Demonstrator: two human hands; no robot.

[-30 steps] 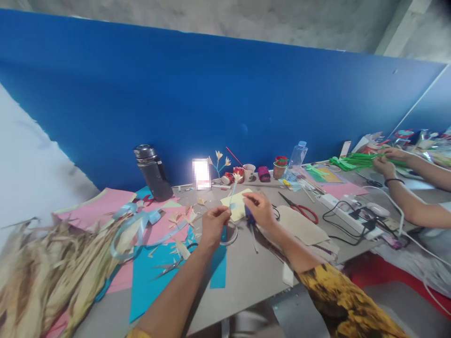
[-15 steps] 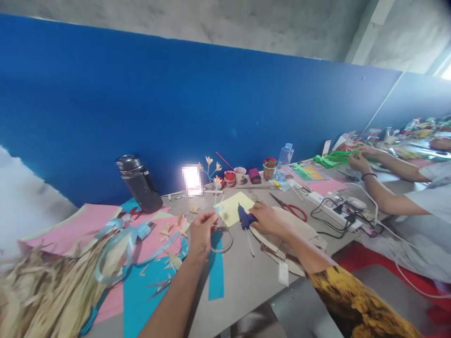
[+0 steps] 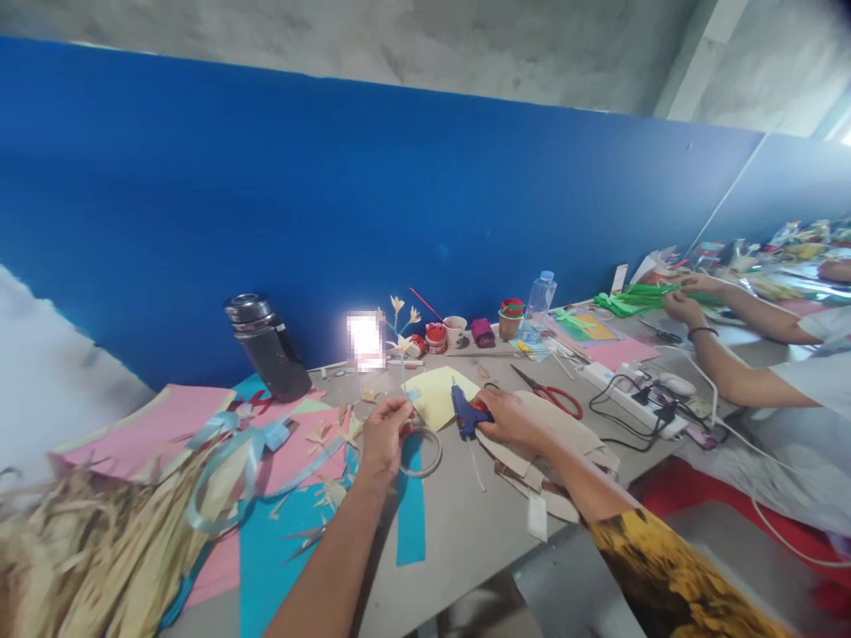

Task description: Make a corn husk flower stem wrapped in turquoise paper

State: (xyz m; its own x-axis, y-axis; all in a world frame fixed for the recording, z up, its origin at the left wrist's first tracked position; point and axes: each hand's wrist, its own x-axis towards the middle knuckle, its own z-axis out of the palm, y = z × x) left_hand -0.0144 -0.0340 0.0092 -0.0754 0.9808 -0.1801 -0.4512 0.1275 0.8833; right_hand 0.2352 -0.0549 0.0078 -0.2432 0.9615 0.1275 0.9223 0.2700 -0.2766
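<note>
My left hand (image 3: 386, 434) is closed, thumb and fingers pinched on the thin pale-blue stem of a husk flower (image 3: 403, 346), which points up toward the wall. A grey tape roll (image 3: 439, 454) is right beside its fingers, over a blue paper strip (image 3: 410, 532); whether the hand touches the roll I cannot tell. My right hand (image 3: 509, 416) is wrapped round the handle of a blue glue gun (image 3: 465, 413), its nozzle pointing away from me. A white glue stick (image 3: 479, 468) trails behind the gun. Under the nozzle side lies a yellow paper sheet (image 3: 435, 396).
Red-handled scissors (image 3: 562, 401) and a power strip (image 3: 628, 399) with cables are to the right. A dark flask (image 3: 269, 346), pale-blue ribbon (image 3: 249, 478) and dried husks (image 3: 113, 549) are to the left. A co-worker's hands (image 3: 688, 297) handle green strips.
The glue gun has turned slightly in my right hand, and the trailing glue stick has swung a little to the right. My left hand still pinches the flower stem.
</note>
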